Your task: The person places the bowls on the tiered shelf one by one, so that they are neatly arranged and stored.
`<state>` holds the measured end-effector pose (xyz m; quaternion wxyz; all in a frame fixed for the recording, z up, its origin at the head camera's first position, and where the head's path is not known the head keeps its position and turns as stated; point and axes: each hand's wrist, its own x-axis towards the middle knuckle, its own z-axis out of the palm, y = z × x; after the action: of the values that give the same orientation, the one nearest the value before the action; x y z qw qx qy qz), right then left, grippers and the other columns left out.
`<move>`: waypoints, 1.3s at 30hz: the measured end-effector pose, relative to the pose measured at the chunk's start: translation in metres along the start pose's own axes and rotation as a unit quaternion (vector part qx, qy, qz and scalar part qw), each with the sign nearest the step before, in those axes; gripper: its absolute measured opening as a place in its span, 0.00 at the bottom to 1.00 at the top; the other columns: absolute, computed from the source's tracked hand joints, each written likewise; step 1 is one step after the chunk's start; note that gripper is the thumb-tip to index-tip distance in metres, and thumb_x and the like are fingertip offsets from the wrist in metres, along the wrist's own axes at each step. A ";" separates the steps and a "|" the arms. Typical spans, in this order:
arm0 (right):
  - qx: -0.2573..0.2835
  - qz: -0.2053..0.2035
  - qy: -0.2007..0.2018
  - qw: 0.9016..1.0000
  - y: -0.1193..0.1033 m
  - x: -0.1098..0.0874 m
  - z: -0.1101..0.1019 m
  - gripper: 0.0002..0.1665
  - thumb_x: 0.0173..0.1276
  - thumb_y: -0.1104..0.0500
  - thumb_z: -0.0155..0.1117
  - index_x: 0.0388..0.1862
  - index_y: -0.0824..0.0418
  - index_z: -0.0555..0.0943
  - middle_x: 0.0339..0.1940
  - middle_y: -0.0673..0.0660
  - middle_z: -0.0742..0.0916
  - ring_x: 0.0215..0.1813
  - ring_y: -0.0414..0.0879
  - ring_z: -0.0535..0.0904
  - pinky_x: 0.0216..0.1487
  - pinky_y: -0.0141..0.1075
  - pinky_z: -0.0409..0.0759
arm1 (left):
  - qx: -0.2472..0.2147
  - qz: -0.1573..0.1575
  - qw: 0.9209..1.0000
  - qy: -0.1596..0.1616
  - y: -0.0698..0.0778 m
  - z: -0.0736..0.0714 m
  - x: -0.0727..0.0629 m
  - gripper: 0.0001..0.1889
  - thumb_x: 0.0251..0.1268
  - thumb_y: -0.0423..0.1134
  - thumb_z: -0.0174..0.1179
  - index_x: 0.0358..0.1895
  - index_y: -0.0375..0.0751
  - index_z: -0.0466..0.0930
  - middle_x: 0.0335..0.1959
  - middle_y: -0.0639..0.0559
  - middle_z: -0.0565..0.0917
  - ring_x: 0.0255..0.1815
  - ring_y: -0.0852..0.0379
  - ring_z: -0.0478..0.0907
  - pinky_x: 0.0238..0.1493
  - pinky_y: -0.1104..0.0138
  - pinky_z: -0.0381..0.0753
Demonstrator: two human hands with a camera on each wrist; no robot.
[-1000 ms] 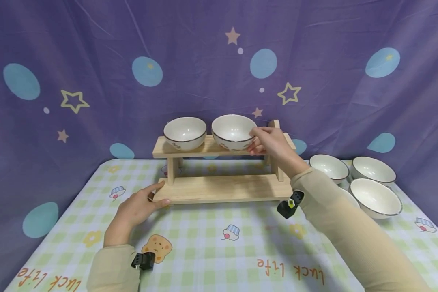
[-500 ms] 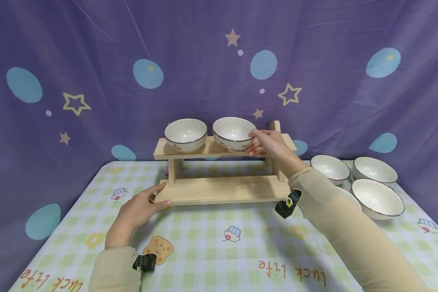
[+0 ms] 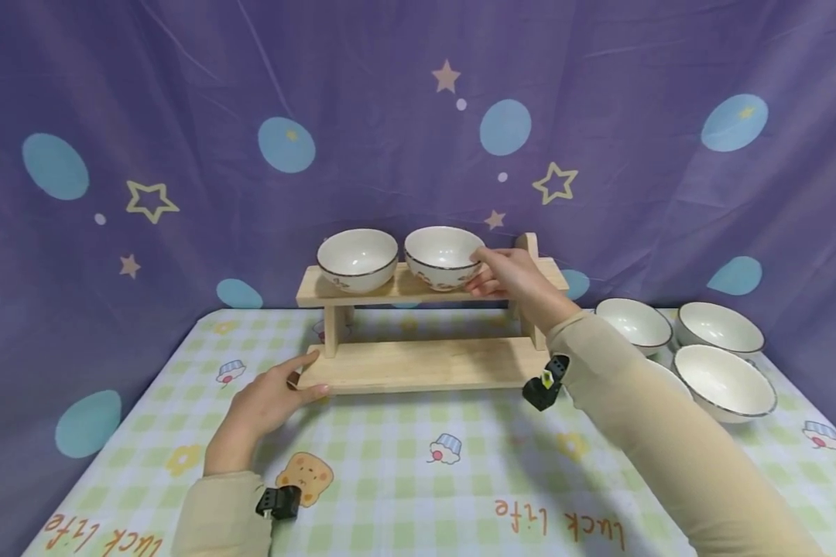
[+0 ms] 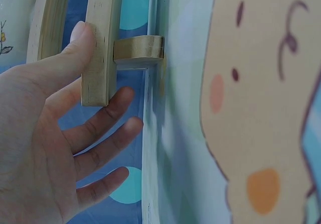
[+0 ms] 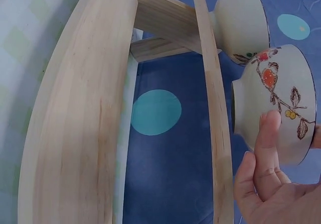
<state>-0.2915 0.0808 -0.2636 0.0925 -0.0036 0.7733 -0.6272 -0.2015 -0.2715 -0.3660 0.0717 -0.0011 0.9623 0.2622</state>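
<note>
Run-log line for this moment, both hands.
left hand: grips pale wooden two-tier rack | right hand: pinches dark-rimmed white round bowl at upper tier | matching bowl: beside it on rack

The held bowl [image 3: 440, 261] has edged closer to the left bowl [image 3: 358, 263].

I've got the rack [image 3: 331, 331] at the table's [image 3: 390, 487] back, curtain [image 3: 390, 124] behind. First bowl [image 3: 358, 264] on upper shelf [image 3: 401, 289], left part; second bowl [image 3: 440, 259] just right of it, over same shelf, contact unclear to me. Right hand [image 3: 519, 282] at second bowl's right; left hand [image 3: 261, 402] at lower shelf's [image 3: 432, 363] left end. Four more bowls [image 3: 724, 381] right of rack.
</note>
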 end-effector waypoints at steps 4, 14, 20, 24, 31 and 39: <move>-0.013 0.000 0.000 1.000 0.001 0.001 0.000 0.30 0.73 0.51 0.52 0.64 0.72 0.72 0.22 0.50 0.87 0.23 0.37 0.83 0.41 0.34 0.83 | -0.002 0.001 1.000 0.002 -0.001 0.002 0.002 0.44 0.62 0.69 0.59 0.76 0.50 0.62 0.57 0.36 0.78 0.47 0.43 0.78 0.43 0.48 0.74; -0.008 -0.004 0.001 1.000 0.005 0.002 0.005 0.34 0.75 0.50 0.51 0.71 0.70 0.66 0.22 0.49 0.86 0.22 0.37 0.82 0.31 0.29 0.81 | -0.002 -0.001 1.000 0.003 0.000 0.002 0.000 0.43 0.62 0.68 0.59 0.76 0.50 0.62 0.58 0.35 0.78 0.50 0.42 0.78 0.45 0.46 0.74; 0.008 -0.006 -0.005 1.000 0.006 0.000 0.006 0.36 0.76 0.48 0.51 0.73 0.70 0.63 0.23 0.49 0.87 0.23 0.37 0.82 0.32 0.29 0.81 | -0.001 0.001 1.000 0.005 -0.001 0.003 0.000 0.44 0.62 0.69 0.59 0.76 0.50 0.62 0.57 0.36 0.78 0.49 0.42 0.78 0.45 0.46 0.74; 0.013 -0.008 -0.001 1.000 0.009 0.000 0.007 0.37 0.77 0.45 0.50 0.73 0.70 0.62 0.24 0.49 0.87 0.23 0.37 0.82 0.33 0.30 0.82 | -0.002 0.002 1.000 0.005 -0.001 0.003 0.000 0.44 0.62 0.68 0.59 0.76 0.50 0.62 0.57 0.35 0.78 0.49 0.42 0.78 0.45 0.46 0.74; 0.030 -0.021 -0.012 0.999 0.015 -0.006 0.005 0.39 0.79 0.43 0.49 0.76 0.68 0.57 0.29 0.51 0.88 0.23 0.37 0.83 0.31 0.29 0.81 | -0.007 0.002 1.000 0.002 -0.002 0.003 0.000 0.43 0.62 0.68 0.59 0.77 0.50 0.62 0.58 0.36 0.78 0.51 0.41 0.77 0.47 0.44 0.74; 0.024 -0.078 -0.042 0.996 0.022 -0.027 -0.001 0.35 0.80 0.51 0.48 0.77 0.68 0.54 0.48 0.67 0.86 0.25 0.38 0.84 0.29 0.28 0.80 | -0.007 -0.001 1.000 0.003 -0.001 0.003 -0.001 0.44 0.62 0.68 0.59 0.77 0.50 0.62 0.57 0.36 0.78 0.51 0.41 0.77 0.47 0.44 0.74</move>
<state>-0.2628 0.0901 -0.2806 0.0761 -0.0878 0.7511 -0.6499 -0.1997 -0.2708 -0.3684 0.0691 -0.0032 0.9607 0.2688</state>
